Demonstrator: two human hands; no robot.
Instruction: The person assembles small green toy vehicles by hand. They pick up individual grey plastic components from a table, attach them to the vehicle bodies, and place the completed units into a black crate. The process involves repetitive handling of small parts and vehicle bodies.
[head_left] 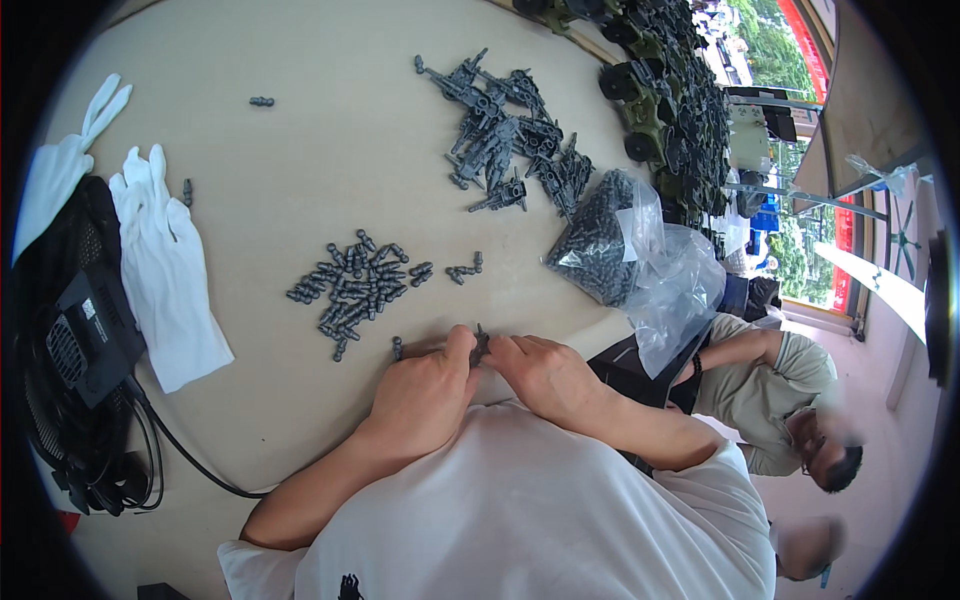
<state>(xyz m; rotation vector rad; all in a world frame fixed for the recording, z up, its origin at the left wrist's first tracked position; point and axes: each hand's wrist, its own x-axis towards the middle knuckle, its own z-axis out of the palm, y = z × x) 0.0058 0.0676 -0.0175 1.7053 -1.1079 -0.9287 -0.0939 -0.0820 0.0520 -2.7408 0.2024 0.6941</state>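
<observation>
Close to my body at the table's near edge, my left hand [428, 388] and my right hand [545, 375] meet with bent fingers. Pinched between them is a small dark grey plastic part [480, 345], mostly covered by my fingertips. Just left of my left hand lies a single small grey peg-like piece [397, 348]. Beyond it spreads a loose pile of similar pieces [355, 285], with a few more [464, 270] to its right. Farther off sits a heap of larger grey toy-gun-like assemblies [495, 130].
A clear plastic bag of small dark parts [600, 235] lies at the right edge. Green toy vehicles [650, 110] stand in rows behind it. White gloves [165, 270] and a black bag with a cabled device [85, 340] are at left. Another person [765, 380] is at right.
</observation>
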